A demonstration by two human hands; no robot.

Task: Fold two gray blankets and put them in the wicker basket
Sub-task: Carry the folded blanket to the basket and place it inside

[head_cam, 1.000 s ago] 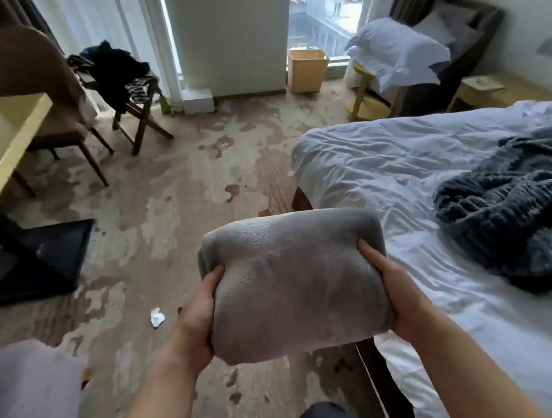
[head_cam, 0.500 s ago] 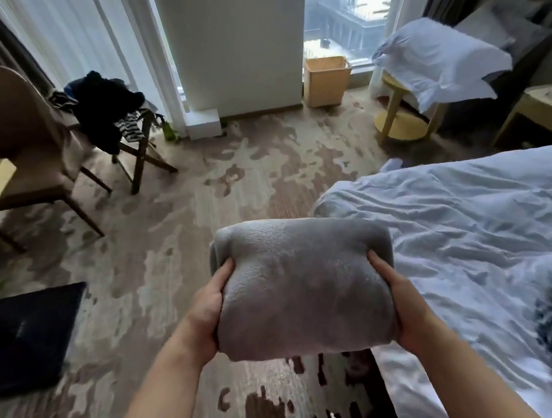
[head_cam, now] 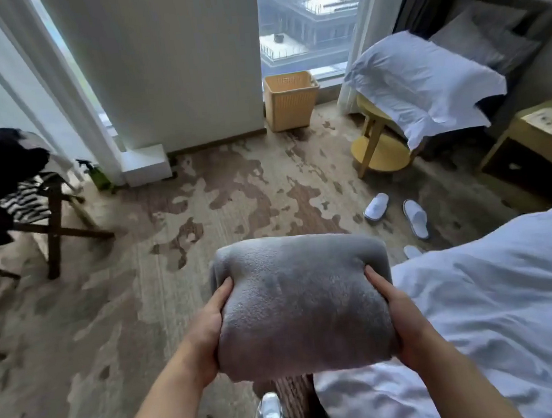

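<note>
Gripping the folded gray blanket (head_cam: 302, 304) from both sides, the left hand (head_cam: 208, 330) and the right hand (head_cam: 403, 314) are squeezing it like a cushion, with thumbs lying on top and fingers curling out of sight underneath. The bundle is hanging in the air between them, above the carpet and just left of the bed (head_cam: 496, 305) edge.

The step in hand is looking like the carry to the basket (head_cam: 286, 106), which is standing far ahead of the hands against the wall by the window. Even pressure from both palms is holding the folds together, and easing either side is risking the layers sliding open.

Straight ahead of the hands the carpet is lying open. Right of that line, white slippers (head_cam: 377, 206) and a round yellow side table (head_cam: 382, 151) are sitting near the basket, so a path slightly left is looking safest. A wooden rack (head_cam: 54, 226) with dark clothes is standing far to the left, well apart.
</note>
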